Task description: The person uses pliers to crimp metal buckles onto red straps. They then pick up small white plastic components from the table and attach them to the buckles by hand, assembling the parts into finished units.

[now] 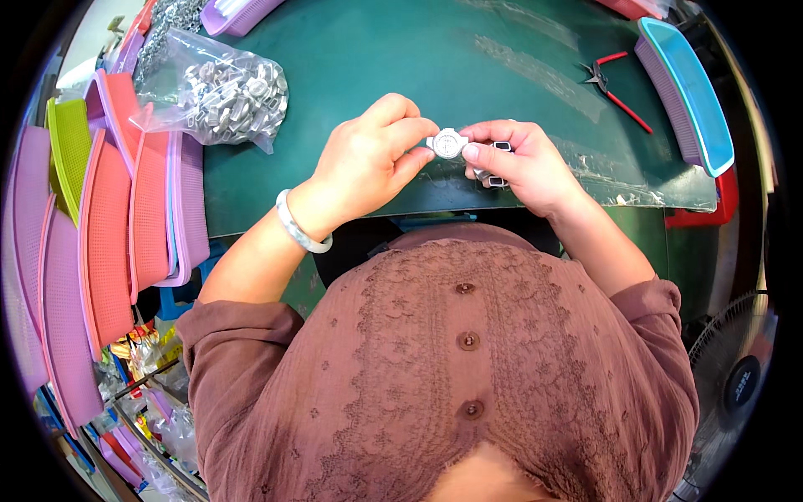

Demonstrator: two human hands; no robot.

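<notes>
Above the near edge of the green table [401,58], a small round silver-white metal piece [450,143] with a patterned face is between my two hands. My left hand [361,161], with a pale bangle on the wrist, pinches its left end between thumb and forefinger. On the other end, the thumb and forefinger of my right hand [539,171] are closed. Several small silver metal links [495,179] with dark openings are tucked in the curled fingers of that same hand. How the links join the round piece, if they do, is hidden.
At the table's left stands a clear plastic bag [234,96] of silver metal pieces, beside stacked pink, purple and green baskets [104,243]. Red-handled pliers [629,111] lie at the right, near a blue-and-purple basket [690,92]. A fan [740,376] stands at the lower right.
</notes>
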